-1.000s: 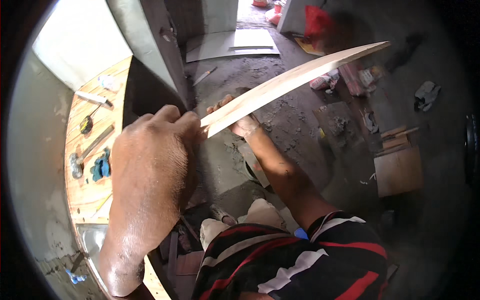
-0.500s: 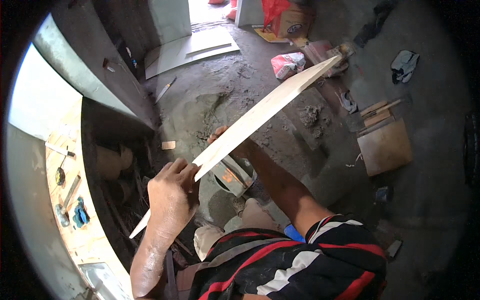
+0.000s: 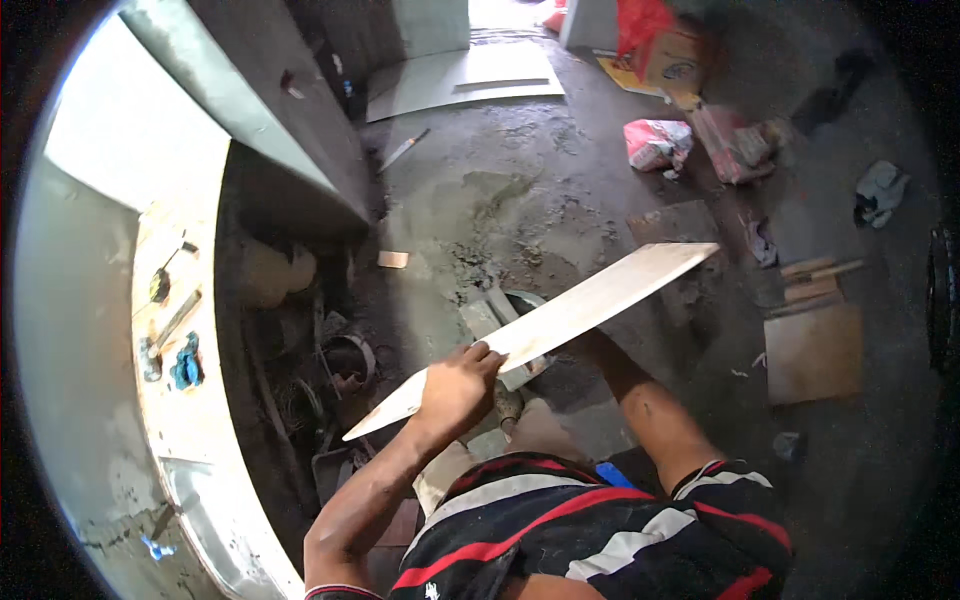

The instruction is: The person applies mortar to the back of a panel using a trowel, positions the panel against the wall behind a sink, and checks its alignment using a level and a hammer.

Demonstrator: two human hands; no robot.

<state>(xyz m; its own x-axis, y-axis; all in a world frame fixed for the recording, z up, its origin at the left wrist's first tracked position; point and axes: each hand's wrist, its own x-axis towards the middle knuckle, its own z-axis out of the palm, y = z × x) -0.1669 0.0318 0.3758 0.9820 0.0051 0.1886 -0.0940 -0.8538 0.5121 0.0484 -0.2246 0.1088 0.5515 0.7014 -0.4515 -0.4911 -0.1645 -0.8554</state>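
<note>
A long pale wooden board (image 3: 610, 300) slants across in front of me, its far end up to the right. My left hand (image 3: 460, 385) is closed around its lower left part, with the knuckles on top. My right hand passes beneath the board's middle, so its fingers are hidden; the forearm comes up from the lower right. Below the board, a round bucket rim (image 3: 527, 298) shows in part, with grey flat pieces (image 3: 482, 318) lying across it.
On the left, a wooden counter (image 3: 150, 390) bears a hammer (image 3: 178, 322), a tape measure (image 3: 160, 287), a blue cloth-like bundle (image 3: 186, 362) and a metal sink (image 3: 200, 500). A handsaw (image 3: 405, 149) lies on the rough floor. Red-and-white bags (image 3: 658, 145) and a square board (image 3: 815, 352) are to the right.
The board has come down and tilted flatter, its far end dropping. My left hand has shifted right with it, and my right fingers have gone out of sight. The view has swung left.
</note>
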